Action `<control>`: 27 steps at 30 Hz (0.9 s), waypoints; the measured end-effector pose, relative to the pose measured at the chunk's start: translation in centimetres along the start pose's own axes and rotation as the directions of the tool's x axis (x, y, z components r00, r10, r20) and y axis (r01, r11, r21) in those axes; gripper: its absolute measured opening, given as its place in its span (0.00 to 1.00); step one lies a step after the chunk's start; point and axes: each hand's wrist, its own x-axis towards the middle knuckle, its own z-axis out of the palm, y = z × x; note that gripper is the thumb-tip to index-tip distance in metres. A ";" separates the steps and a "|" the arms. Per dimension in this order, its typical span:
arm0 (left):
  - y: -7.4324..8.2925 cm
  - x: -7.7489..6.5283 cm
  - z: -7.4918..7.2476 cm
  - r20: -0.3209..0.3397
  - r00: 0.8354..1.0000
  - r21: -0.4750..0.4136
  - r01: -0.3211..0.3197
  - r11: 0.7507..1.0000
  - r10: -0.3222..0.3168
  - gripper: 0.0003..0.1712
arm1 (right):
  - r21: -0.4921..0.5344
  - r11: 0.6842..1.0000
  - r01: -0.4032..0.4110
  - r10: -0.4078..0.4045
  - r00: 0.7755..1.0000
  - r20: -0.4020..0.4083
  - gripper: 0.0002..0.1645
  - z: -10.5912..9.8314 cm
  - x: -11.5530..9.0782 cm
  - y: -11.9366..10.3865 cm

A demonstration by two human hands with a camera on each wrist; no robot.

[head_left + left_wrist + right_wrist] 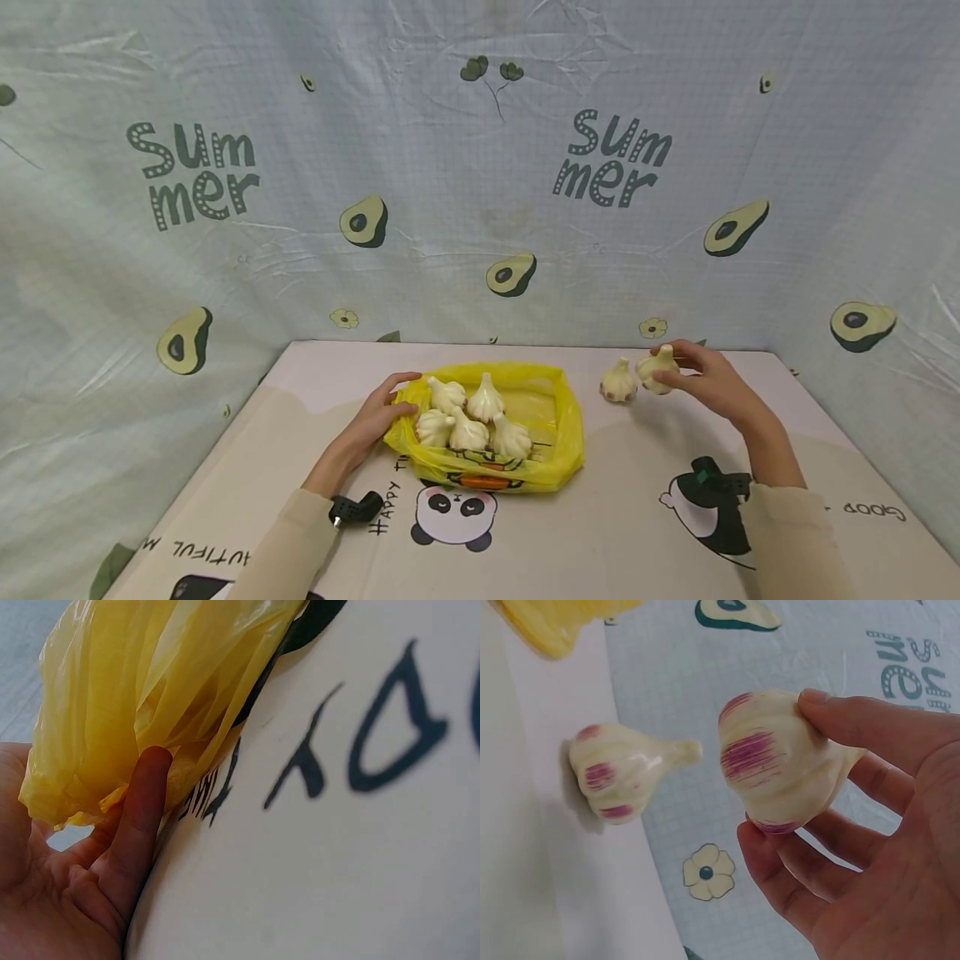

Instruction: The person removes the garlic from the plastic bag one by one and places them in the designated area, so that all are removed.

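In the head view a yellow plastic bag (567, 442) lies opened out at the middle of the table, with several white garlic bulbs (486, 402) inside. My left hand (372, 421) holds the bag's left side; in the left wrist view the yellow plastic (97, 697) sits between its digits. Off to the right, my right hand (708, 382) grips one garlic bulb (769, 761) between thumb and fingers, raised with its stem pointing up. Purple streaks mark that bulb. Just left of it, another garlic bulb (618, 383) stands on the table, stem up.
The pale table (600, 533) carries printed pandas and lettering. Behind it hangs a light cloth (435, 167) with avocado and "summer" prints, meeting the table's far edge close beyond the bulbs. Each wrist wears a black camera strap (723, 482).
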 end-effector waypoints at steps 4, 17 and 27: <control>0.0 0.0 0.0 0.001 1.000 0.000 0.003 1.000 -0.003 0.34 | 0.002 1.000 -0.001 0.001 1.000 -0.004 0.30 -0.4 0.0 0.6; 0.0 -0.1 0.0 -0.007 1.000 0.003 0.010 1.000 -0.010 0.34 | 0.026 0.997 -0.066 0.067 0.998 -0.018 0.34 -0.4 0.2 2.4; -0.1 -0.2 -0.2 0.016 1.000 -0.027 -0.011 1.000 0.012 0.34 | 0.031 0.993 -0.117 0.118 0.992 -0.050 0.34 0.0 0.2 3.8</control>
